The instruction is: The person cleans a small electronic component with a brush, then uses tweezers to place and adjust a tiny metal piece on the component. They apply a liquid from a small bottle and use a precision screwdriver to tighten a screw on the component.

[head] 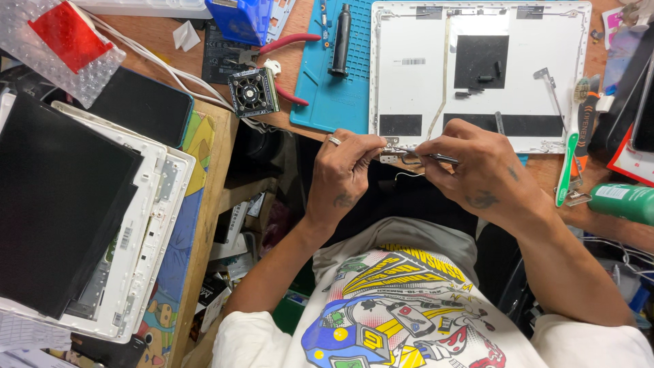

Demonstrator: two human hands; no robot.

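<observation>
Looking down at a cluttered workbench: both hands meet at the near edge of a white laptop lid (422, 88) lying inside-up. Left hand (344, 174), ring on one finger, has thumb & fingertips pinched together on a small metal hinge bracket (392, 151) at the lid's bottom-left corner. Right hand (477, 170) has fingers clamped round a thin metal tool (446, 158), tip touching the bracket. Nearby: blue mat (334, 95) w/ black screwdriver (340, 41), red-handled pliers (289, 44), small black fan (253, 92); green toothbrush (567, 160) to the right.
</observation>
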